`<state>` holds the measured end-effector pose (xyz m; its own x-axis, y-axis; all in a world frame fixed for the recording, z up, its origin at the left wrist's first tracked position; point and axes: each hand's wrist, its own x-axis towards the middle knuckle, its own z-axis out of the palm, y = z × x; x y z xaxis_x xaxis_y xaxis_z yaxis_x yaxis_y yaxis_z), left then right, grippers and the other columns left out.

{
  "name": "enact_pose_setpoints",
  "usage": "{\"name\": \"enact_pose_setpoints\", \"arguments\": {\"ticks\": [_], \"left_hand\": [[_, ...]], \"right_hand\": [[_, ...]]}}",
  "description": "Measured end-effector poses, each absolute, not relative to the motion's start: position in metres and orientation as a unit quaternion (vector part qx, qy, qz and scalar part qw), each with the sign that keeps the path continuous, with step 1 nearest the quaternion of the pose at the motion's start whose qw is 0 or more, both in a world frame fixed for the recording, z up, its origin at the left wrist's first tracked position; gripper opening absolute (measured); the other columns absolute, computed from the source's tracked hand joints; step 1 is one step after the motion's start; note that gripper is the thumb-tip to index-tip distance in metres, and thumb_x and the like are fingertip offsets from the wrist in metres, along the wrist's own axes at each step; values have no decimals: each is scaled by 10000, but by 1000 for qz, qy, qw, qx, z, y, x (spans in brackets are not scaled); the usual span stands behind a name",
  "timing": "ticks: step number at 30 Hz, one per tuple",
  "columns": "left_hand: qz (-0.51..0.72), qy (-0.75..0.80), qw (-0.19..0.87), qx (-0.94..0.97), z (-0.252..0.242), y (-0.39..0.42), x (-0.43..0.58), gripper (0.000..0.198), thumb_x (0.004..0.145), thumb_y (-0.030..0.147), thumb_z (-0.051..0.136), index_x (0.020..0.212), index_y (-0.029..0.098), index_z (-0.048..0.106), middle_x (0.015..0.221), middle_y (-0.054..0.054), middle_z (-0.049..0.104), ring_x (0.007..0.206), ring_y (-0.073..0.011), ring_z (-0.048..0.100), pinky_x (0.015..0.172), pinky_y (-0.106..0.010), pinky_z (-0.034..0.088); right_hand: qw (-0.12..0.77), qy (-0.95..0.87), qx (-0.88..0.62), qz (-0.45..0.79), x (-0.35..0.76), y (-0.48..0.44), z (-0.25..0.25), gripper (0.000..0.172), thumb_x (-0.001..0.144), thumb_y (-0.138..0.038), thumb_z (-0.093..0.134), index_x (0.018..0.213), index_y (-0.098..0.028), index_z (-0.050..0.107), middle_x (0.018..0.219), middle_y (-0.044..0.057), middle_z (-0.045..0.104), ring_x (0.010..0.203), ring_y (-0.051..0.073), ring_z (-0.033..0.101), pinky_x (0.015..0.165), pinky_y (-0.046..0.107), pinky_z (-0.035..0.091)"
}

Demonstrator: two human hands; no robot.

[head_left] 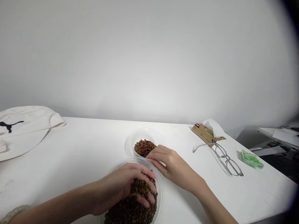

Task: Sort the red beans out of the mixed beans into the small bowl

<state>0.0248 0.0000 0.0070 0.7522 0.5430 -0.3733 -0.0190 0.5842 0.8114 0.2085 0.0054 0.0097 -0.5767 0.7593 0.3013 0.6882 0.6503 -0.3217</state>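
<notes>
A large clear plastic bowl [160, 186] at the front of the table holds a heap of mixed red and green beans [140, 188]. My left hand [133, 183] reaches into it from the left, fingers curved and apart, fingertips at the beans. Just behind it stands a smaller clear bowl [154, 133] with more red and green beans [143, 147] at its bottom. My right hand [165, 161] is at this bowl's near right rim, thumb and fingers closed together there. The two bowls' rims meet or overlap near those fingertips.
On the left lies a white cap [30, 124] with a black logo. At the right are a brown tissue pack [205, 132], a pair of grey-framed glasses [225, 157] and a green packet [252, 159]. A wall [149, 62] rises behind the white table [93, 140].
</notes>
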Motion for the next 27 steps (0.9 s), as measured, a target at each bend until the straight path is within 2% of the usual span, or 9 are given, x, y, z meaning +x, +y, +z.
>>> {"name": "enact_pose_setpoints", "arguments": {"ticks": [27], "left_hand": [[170,301,836,427,4,0,24,206,714,171,471,908,129,526,821,-58,588,763,-185,580,715,-326,423]], "right_hand": [[181,-893,-406,63,207,5,8,184,896,-174,394,930,-185,574,816,32,594,800,157,532,708,286,421]]}}
